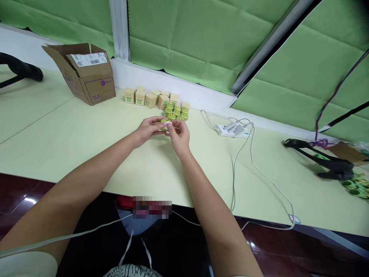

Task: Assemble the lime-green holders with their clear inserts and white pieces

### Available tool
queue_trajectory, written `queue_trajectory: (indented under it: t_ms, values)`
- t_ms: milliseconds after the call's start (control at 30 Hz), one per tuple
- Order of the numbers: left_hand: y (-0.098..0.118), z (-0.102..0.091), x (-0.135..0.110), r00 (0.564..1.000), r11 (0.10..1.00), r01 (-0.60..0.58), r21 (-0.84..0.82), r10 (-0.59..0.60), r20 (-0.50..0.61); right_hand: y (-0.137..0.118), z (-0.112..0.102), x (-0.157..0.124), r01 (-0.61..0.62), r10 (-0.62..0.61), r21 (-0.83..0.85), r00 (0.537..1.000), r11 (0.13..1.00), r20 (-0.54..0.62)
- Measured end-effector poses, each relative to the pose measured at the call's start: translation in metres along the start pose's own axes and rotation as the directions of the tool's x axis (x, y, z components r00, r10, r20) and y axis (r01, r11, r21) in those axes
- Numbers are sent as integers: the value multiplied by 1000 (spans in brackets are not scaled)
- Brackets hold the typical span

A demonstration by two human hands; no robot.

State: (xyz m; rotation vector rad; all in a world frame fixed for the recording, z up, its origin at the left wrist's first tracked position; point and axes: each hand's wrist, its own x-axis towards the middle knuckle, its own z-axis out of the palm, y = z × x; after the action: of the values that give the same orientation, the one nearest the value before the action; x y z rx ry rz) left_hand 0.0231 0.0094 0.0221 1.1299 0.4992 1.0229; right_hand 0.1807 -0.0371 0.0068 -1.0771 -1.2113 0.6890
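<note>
My left hand (147, 130) and my right hand (180, 137) meet above the table, closed on a small green object (163, 125) with a white part facing up. Fingers cover most of it, so its kind cannot be made out. Just beyond my hands stands a cluster of similar small green pieces with loops on top (176, 110). Behind and left of them is a row of small brown cardboard boxes (150, 100), several with a green square on the front.
A large open carton (99, 90) stands at the back left. Right of my hands lie a white power strip (232, 130) and looping white cables (252, 161). Black stands (325, 157) and more green pieces (359, 186) are at the far right. Green blinds (201, 38) hang behind the table (138, 169).
</note>
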Motion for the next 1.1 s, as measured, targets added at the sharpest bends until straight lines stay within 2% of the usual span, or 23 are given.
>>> queue_trajectory:
  t_ms: [1100]
  values:
    - [-3,-1,2,999,999,36,2,-36,-32,4,1,-1,-32,30,-59,999,998,-26]
